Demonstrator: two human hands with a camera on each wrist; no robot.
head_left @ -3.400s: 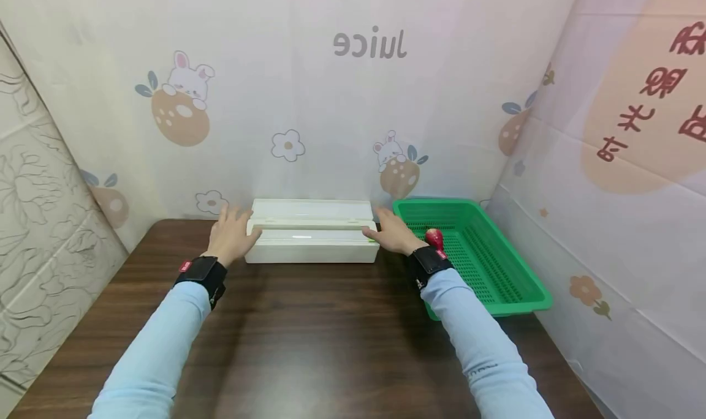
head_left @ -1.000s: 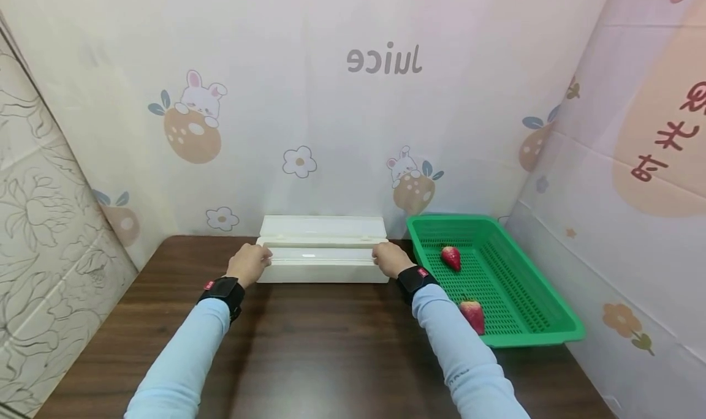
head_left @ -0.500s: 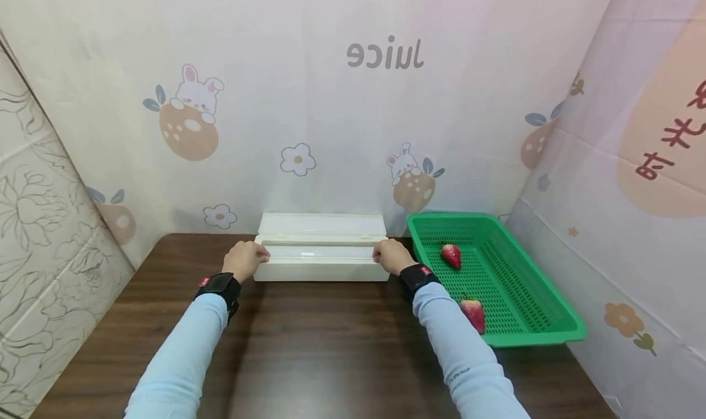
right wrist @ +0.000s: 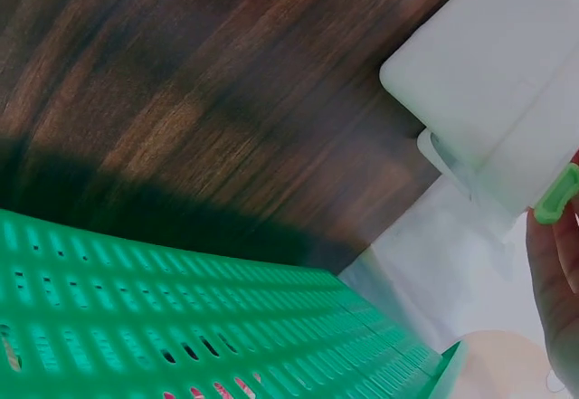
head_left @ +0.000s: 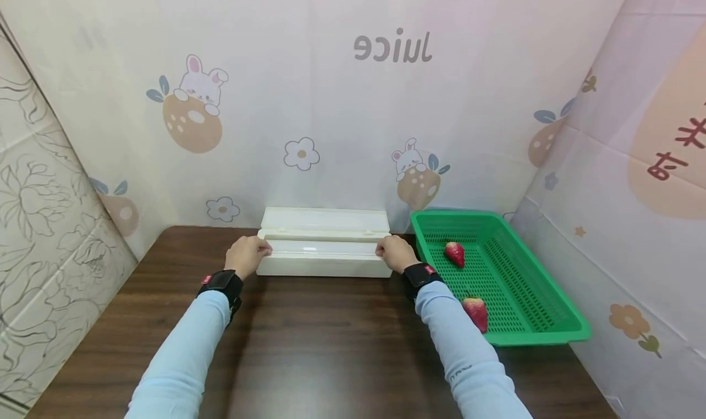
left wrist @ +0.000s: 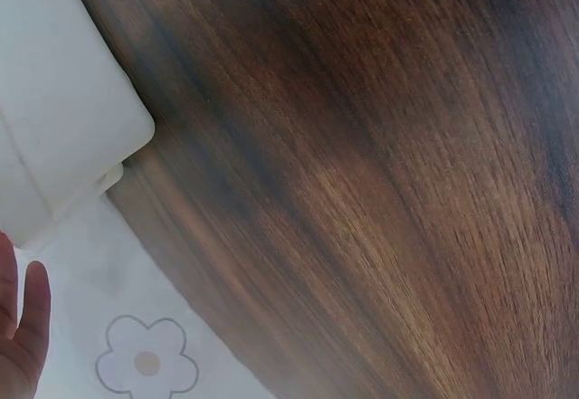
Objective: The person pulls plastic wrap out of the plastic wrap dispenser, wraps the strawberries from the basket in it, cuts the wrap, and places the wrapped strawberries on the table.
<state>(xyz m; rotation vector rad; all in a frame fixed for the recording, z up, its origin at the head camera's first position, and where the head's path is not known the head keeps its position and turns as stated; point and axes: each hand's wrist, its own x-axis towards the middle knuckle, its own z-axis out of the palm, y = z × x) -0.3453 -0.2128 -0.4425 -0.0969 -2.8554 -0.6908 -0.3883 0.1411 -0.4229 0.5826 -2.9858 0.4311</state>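
White box: it is being kept on the table at the back, before the patterned wall, long side facing forward (head_left: 324, 268); its two ends are being held by the hands.
Lid: it is being shown raised along the box's rear edge (head_left: 326, 219).
Left hand: the left end of the box is being pinched, with thumb and fingers brought together (head_left: 246, 255); whether anything thin is being caught between them cannot be told.
Right hand: the right end is being pinched likewise, fingers curled (head_left: 395, 252).
Green tab: it is being touched by the right fingertips at the box's edge (right wrist: 556, 193).
Green basket: it is being seen just right of the box, partly crossed by the right arm (head_left: 543, 338).
Strawberries: two are being held in the basket, one farther back (head_left: 455, 253), one nearer (head_left: 475, 314) and being partly covered by a sleeve.
Sleeves and wristbands: light blue sleeves (head_left: 179, 351) and black wristbands (head_left: 222, 284) are being worn on both arms.
Table: its dark wood grain is being lit by a soft glare in front (head_left: 320, 345).
Patterned wall: rabbits, flowers and a mirrored "Juice" are being displayed on it (head_left: 309, 88).
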